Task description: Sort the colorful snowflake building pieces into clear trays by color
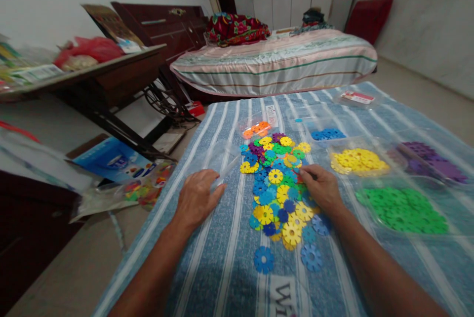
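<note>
Discs (281, 192) in a mixed heap, right hand (320, 186) at their edge

The right hand reaches the heap's far-right side, thumb and fingers drawn close together; whether a disc is pinched between them cannot be told. The left hand (196, 198) sits left of the heap, fingers loosely bent, thumb apart and nothing visible in its grip. Its fingertips are at a piece of clear plastic (211, 156), though contact is unclear.

The slotted discs, yellow, blue, green and purple, lie overlapping on the tabletop (207, 282) under its striped cloth, with two blue ones apart at the near end. Around them stand clear tubs (355, 132), each of one colour: orange discs (258, 130) behind the heap, blue discs (328, 134) behind and to the right, then yellow discs (359, 160), purple discs (431, 159) and green discs (403, 208) to the right.

The step in hand looks like picking from the heap by colour; the next move would call for a secure pinch on one disc and its matching tub.

Farther out, a bed (281, 62) carries a red floral bundle (237, 29).
</note>
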### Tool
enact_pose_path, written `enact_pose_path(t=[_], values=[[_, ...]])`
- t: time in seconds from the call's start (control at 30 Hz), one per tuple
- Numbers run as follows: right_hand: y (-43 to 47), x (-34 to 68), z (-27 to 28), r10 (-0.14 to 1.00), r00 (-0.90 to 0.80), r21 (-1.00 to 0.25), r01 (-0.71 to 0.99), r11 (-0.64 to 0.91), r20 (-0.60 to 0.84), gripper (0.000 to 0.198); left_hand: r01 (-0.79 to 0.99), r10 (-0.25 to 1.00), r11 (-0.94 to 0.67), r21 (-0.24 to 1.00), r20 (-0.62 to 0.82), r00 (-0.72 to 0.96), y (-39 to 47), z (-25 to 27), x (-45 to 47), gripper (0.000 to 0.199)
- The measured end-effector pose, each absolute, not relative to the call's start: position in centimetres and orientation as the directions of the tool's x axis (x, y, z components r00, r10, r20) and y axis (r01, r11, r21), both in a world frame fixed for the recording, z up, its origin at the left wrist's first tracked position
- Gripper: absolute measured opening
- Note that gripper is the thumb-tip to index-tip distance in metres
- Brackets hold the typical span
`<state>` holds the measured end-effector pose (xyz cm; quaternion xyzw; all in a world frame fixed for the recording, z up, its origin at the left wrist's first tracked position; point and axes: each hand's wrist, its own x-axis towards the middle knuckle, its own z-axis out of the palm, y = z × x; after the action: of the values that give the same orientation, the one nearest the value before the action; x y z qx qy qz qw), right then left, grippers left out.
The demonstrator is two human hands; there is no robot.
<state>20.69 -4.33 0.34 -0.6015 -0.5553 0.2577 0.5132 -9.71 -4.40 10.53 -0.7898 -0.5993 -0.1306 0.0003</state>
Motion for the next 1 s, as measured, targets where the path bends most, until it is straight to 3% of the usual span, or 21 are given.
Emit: enact_pose_path(t=[0.07,0.2,0.37,0.53,0.67,0.87,1.0], values=[[-4.3,20.7,0.4,0.93,0.254,-0.9,0.411,0.145,0.265,0.024,0.914,0.92,-0.346,0.214,0.27,0.285,-5.9,10.3,-7.7,0.025],[-4.3,20.7,0.3,0.929,0.251,-0.896,0.418,0.151,0.274,0.023,0.805,0.868,-0.495,0.327,0.136,0.478,-8.5,9.7,-2.8,0.022],[-4.2,20.8,0.1,0.926,0.247,-0.89,0.428,0.159,0.284,0.024,0.844,0.853,-0.501,0.193,-0.057,0.519,-9.7,8.8,1.3,0.016],[-4.1,20.7,0.0,0.924,0.236,-0.885,0.43,0.178,0.301,0.022,0.853,0.862,-0.488,0.183,-0.054,0.505,-9.8,7.9,2.0,0.013],[-4.0,20.7,0.1,0.922,0.235,-0.882,0.433,0.185,0.308,0.021,0.84,0.872,-0.463,0.282,-0.023,0.488,-9.8,7.7,1.6,0.008],[-4.1,20.7,0.2,0.92,0.238,-0.88,0.437,0.184,0.31,0.021,0.716,0.922,-0.319,0.621,0.028,0.387,-9.2,8.7,0.7,0.012],[-4.1,20.7,0.2,0.918,0.246,-0.884,0.43,0.185,0.312,0.022,0.731,0.971,-0.234,0.641,0.117,0.208,-6.9,10.7,-2.4,0.016]])
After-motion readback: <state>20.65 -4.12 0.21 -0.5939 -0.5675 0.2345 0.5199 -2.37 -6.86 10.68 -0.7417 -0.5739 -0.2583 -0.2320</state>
